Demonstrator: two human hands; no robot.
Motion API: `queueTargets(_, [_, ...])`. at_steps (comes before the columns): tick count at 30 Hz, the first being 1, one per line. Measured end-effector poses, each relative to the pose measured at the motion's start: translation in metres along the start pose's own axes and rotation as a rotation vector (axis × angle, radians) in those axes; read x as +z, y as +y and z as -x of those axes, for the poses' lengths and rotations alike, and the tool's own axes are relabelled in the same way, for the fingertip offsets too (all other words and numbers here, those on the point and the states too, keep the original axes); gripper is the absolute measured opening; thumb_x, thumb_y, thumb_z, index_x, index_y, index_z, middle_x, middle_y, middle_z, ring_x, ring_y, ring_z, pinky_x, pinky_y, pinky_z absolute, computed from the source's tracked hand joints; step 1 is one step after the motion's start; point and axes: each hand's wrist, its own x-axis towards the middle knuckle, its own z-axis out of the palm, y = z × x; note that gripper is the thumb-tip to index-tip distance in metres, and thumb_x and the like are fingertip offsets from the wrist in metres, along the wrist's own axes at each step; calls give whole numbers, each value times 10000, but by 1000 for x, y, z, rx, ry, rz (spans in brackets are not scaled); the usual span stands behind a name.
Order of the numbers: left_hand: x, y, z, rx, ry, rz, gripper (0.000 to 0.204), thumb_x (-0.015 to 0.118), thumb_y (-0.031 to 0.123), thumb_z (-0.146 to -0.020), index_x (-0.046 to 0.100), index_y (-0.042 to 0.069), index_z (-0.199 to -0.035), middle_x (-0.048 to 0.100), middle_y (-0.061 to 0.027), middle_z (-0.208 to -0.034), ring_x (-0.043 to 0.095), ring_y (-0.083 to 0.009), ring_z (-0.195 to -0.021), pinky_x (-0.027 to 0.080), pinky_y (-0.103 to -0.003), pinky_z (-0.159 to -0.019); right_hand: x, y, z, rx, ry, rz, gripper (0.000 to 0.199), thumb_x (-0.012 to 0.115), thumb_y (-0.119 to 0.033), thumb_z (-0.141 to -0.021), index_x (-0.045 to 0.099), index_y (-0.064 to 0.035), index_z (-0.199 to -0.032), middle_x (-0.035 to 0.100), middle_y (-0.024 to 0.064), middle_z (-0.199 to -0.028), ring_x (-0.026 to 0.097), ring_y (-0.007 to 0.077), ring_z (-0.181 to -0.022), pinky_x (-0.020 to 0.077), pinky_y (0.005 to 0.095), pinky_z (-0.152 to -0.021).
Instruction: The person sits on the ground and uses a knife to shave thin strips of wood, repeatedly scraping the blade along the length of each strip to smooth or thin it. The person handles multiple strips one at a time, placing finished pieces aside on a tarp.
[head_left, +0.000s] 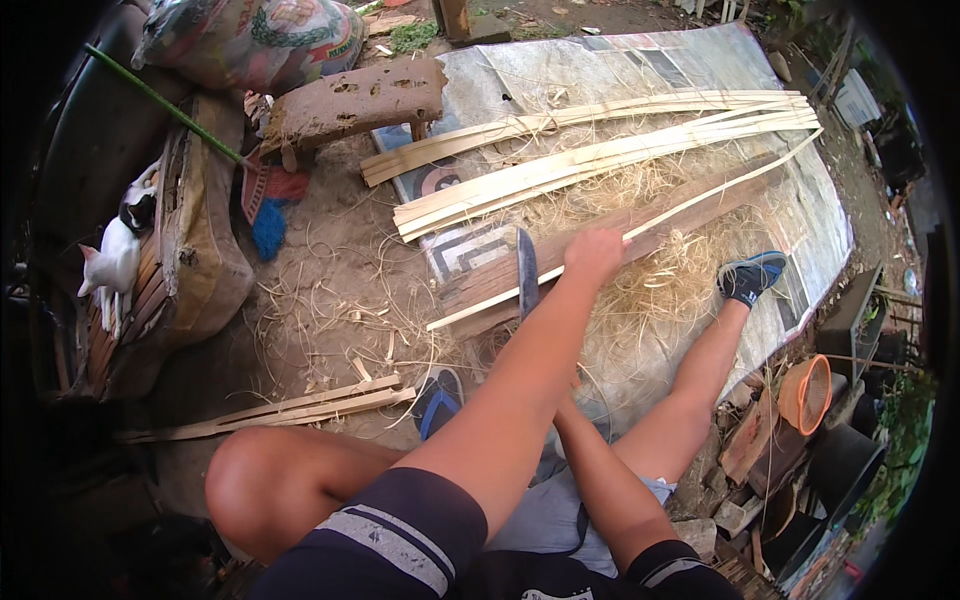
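Yard (325, 210), perhaps a home's, edges dim: bare earth (350, 165), tarp (820, 220), greenery (905, 440), cat (118, 255)

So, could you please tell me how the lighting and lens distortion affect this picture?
Head view: soft daylight without strong shadows; same view: the sheet looks bright, the lower left corner very dark; same view: a black fisheye rim, with straight edges seeming to bend near it; same view: the left hand looks reasonably sharp.

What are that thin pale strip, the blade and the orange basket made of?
The thin pale strip looks like raw bamboo or wood: matt, unvarnished, with curly shavings around. The blade seems to be metal, likely steel: dark grey, faintly shiny. The orange basket is probably plastic, by its bright, even colour; finish unclear.
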Motion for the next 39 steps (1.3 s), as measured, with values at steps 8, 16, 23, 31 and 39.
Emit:
queueTargets(8, [-7,-8,-7,-30,-90,-32,474,461,482,-1070,758,119,-1136,746,-104,-1175,683,-332,-1145,555,-472,-956,87,-21,25,-150,137,-65,292,642,-318,-1037,594,-53,-1151,561,16,-971,527,140,-857,465,334,-752])
queueTargets(16, [-12,4,-6,10,-104,-44,494,458,493,-1070,762,111,-1145,744,-118,-1185,689,-322,-1141,564,-464,-954,103,4,13,-172,-219,-12,348,615,-371,-1038,538,-61,-1177,528,54,-983,532,239,-895,444,401,-816])
queueTargets(23, [-22,-27,-12,98,-140,-4,444,499,442,-1067,731,70,-1135,736,-156,-1179,685,-331,-1137,558,-478,-972,76,-56,3,-99,151,-16,416,639,-447,-1017,588,-50,-1131,641,89,-846,600,217,-748,500,407,-766])
queueTargets(31, [-24,-11,-3,167,-95,17,417,493,424,-1065,676,67,-1179,733,-178,-1137,689,-364,-1091,554,-487,-953,84,34,-1,-60,-201,-16,525,666,-218,-1011,513,-29,-1477,523,156,-1505,522,272,-1369,437,424,-1125])
queueTargets(39, [-20,-7,-2,210,-99,-43,438,572,436,-1015,667,69,-1235,730,-175,-1171,691,-349,-1093,552,-486,-963,84,42,-5,-154,-143,84,595,675,-304,-995,491,-36,-1493,511,185,-1506,498,290,-1385,407,434,-1140])
